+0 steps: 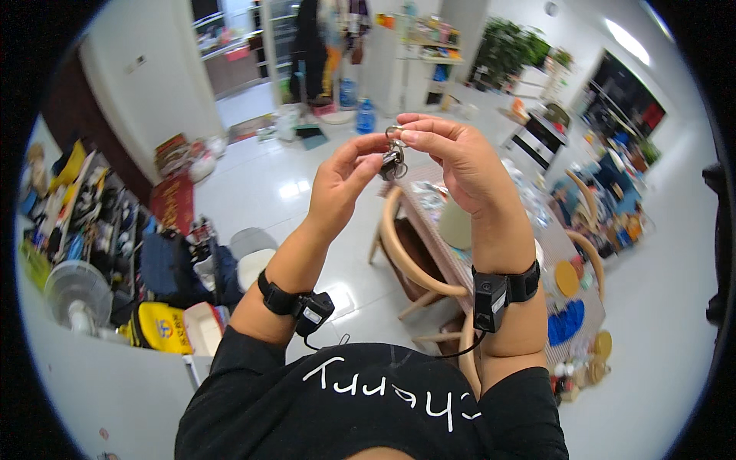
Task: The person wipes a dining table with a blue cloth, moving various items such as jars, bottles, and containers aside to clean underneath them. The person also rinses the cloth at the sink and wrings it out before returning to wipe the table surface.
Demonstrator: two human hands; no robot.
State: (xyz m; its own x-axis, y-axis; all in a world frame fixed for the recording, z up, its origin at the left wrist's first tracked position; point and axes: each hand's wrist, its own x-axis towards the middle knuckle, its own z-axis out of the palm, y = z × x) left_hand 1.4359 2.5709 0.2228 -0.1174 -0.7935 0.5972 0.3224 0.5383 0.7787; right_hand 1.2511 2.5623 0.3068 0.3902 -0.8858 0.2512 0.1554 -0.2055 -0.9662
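Both my hands are raised in front of me at the upper middle of the head view, close together around a bunch of keys on metal rings. My right hand pinches a metal key ring between thumb and fingertips. On the other side, my left hand has its fingertips against the ring and the dark piece hanging below it, with the thumb beside that piece. Smaller rings hang at the bunch. Exactly how the left fingers grip is partly hidden.
Below and right of my hands stands a dining table with a wooden chair at its near side. A loaded shoe rack and a white fan are at the left. A blue water bottle stands on the floor beyond.
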